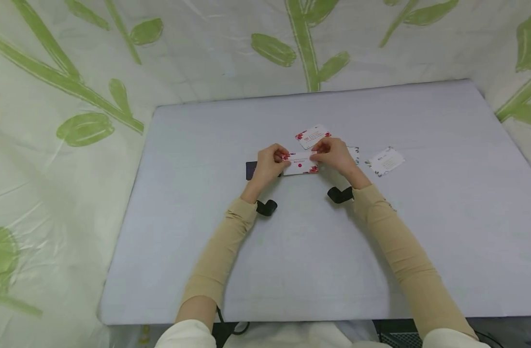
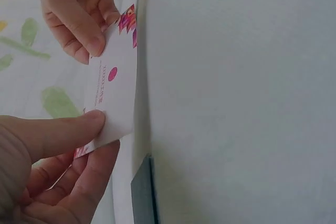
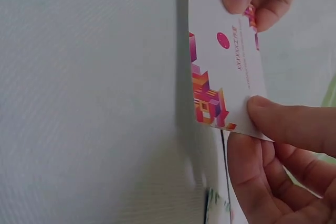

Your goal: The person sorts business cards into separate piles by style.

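A white business card [image 1: 301,166] with red and purple corner patterns and a red dot is held up between both hands. My left hand [image 1: 269,163] pinches its left end, thumb on the printed face and fingers behind. At the other end, my right hand [image 1: 334,153] pinches the card the same way, as the right wrist view shows with the thumb [image 3: 273,114] on top. A dark card or flat case [image 1: 251,170] lies on the table, partly hidden by the left hand. Just beyond the right hand lies another red-patterned card [image 1: 313,136].
Right of the hands lies a white card with leaf-patterned corners [image 1: 385,161]. A similar leaf-patterned card [image 1: 354,153] is partly covered by the right hand. All rest on a pale table [image 1: 282,251]; a white sheet with green leaf drawings [image 1: 204,53] hangs behind it.
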Demonstrator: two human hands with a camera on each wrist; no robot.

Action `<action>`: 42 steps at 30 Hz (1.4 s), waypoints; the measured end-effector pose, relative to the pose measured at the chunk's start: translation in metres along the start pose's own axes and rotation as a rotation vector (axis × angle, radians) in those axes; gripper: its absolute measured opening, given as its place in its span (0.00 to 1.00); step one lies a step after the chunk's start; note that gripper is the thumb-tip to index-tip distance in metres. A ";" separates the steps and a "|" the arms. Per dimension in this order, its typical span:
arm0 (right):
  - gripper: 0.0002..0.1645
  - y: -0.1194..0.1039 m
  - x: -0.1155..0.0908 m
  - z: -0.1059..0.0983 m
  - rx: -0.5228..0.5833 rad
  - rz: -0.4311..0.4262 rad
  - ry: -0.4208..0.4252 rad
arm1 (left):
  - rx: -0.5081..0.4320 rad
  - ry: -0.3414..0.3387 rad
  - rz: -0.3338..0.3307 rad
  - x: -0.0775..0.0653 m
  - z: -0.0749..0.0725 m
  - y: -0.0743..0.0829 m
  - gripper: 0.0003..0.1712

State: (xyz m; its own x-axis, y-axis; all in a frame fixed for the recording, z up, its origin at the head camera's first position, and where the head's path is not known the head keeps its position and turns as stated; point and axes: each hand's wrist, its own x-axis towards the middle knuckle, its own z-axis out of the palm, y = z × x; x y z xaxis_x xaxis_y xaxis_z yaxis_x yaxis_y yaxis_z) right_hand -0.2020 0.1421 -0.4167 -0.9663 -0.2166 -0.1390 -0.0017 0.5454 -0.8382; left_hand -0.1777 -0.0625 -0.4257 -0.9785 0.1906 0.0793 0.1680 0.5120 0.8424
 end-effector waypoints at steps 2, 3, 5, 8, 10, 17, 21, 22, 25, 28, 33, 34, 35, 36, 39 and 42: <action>0.13 0.002 0.001 0.001 -0.025 -0.001 0.006 | 0.013 -0.006 -0.013 0.001 0.003 0.000 0.11; 0.12 0.003 0.001 0.002 -0.038 -0.005 0.010 | 0.024 -0.009 -0.019 0.001 0.004 0.000 0.10; 0.12 0.003 0.001 0.003 -0.068 -0.025 0.024 | 0.056 -0.011 -0.019 0.002 0.006 0.001 0.10; 0.10 0.003 0.002 0.006 -0.119 -0.070 0.028 | 0.127 -0.008 -0.003 0.003 0.008 0.001 0.10; 0.09 0.002 0.004 0.007 -0.156 -0.098 0.024 | 0.179 -0.005 0.005 0.004 0.010 0.000 0.10; 0.07 0.000 0.006 0.009 -0.255 -0.138 -0.023 | 0.354 -0.016 -0.015 0.004 0.012 0.003 0.11; 0.06 -0.001 0.008 0.010 -0.309 -0.126 -0.059 | 0.391 -0.020 -0.021 0.004 0.012 0.002 0.09; 0.06 -0.002 0.008 0.010 -0.321 -0.125 -0.068 | 0.393 -0.024 -0.024 0.004 0.012 0.002 0.08; 0.06 -0.002 0.009 0.010 -0.342 -0.114 -0.091 | 0.413 -0.037 -0.031 0.005 0.012 0.003 0.06; 0.09 -0.005 0.008 0.007 -0.340 -0.097 -0.134 | 0.448 -0.057 -0.015 0.007 0.010 0.003 0.06; 0.12 -0.012 0.009 -0.006 -0.325 -0.106 -0.221 | 0.447 -0.130 0.009 0.014 0.001 0.005 0.09; 0.13 -0.012 0.010 -0.010 -0.318 -0.119 -0.217 | 0.429 -0.148 0.003 0.016 -0.002 0.006 0.10; 0.13 -0.013 0.011 -0.015 -0.310 -0.140 -0.204 | 0.415 -0.157 0.001 0.018 -0.004 0.008 0.10; 0.13 -0.014 0.012 -0.021 -0.296 -0.159 -0.182 | 0.398 -0.161 0.003 0.020 -0.005 0.010 0.11; 0.14 -0.015 0.020 -0.038 -0.241 -0.200 -0.085 | 0.344 -0.157 -0.006 0.030 -0.008 0.017 0.13; 0.15 -0.012 0.033 -0.051 -0.237 -0.243 -0.033 | 0.330 -0.150 -0.014 0.041 -0.006 0.025 0.14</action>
State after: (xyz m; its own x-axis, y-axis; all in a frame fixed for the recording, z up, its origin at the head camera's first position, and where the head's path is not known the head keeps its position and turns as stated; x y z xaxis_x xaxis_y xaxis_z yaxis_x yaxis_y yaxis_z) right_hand -0.2465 0.1693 -0.3844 -0.9216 -0.3869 0.0296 -0.2941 0.6468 -0.7037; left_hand -0.2140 -0.0469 -0.3981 -0.9565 0.2900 -0.0312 0.2082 0.7537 0.6234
